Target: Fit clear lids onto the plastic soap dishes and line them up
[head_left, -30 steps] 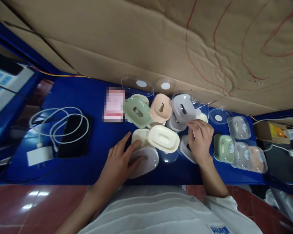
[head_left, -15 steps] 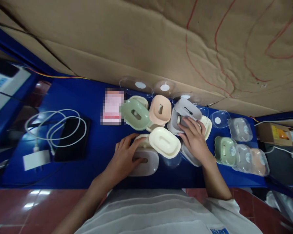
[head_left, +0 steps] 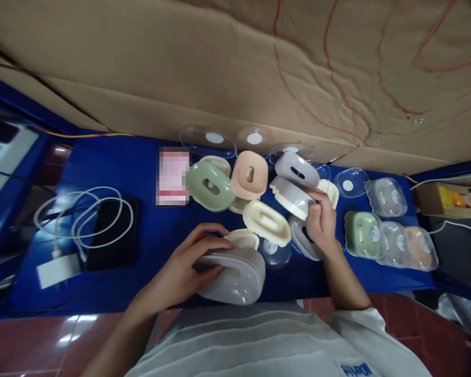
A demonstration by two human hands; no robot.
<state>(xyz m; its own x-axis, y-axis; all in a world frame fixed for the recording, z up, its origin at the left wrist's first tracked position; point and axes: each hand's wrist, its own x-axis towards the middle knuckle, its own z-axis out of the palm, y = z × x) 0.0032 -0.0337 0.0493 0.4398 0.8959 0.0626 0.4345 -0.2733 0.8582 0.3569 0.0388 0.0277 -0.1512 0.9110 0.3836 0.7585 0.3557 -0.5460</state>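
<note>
- The left hand point(head_left: 188, 262) grasps a grey dish point(head_left: 237, 288) at lower centre; fingers and thumb press its left end, probably because that thin edge is the easiest part to grip. The dish tilts, its glossy wall turned down the frame.
- The right hand point(head_left: 322, 220), right of centre, pinches a grey-and-cream box point(head_left: 292, 198) by its right end. That end grip leaves the toothed cream edge uncovered, and the box stands tipped, likely because it is held from 1 end only.
- A slotted grey tray point(head_left: 286, 165) sits just above that box; whether they touch, I cannot tell.
- Between the hands, at centre, a cream tray point(head_left: 275, 230) lies askew, seemingly propped on its neighbours.
- The green tray point(head_left: 198, 191) and peach tray point(head_left: 241, 183) overlap other pieces in the middle of the frame, perhaps to save room.
- Clear lids point(head_left: 223, 149) lie along the foot of the cardboard point(head_left: 172, 78), apparently set back from the hands.
- At right, 4 lidded boxes point(head_left: 363, 241) stand grouped, seemingly to stay apart from the loose parts.
- At left, the white cable point(head_left: 75, 189) loops over a black phone point(head_left: 120, 254), well apart from the hands.
</note>
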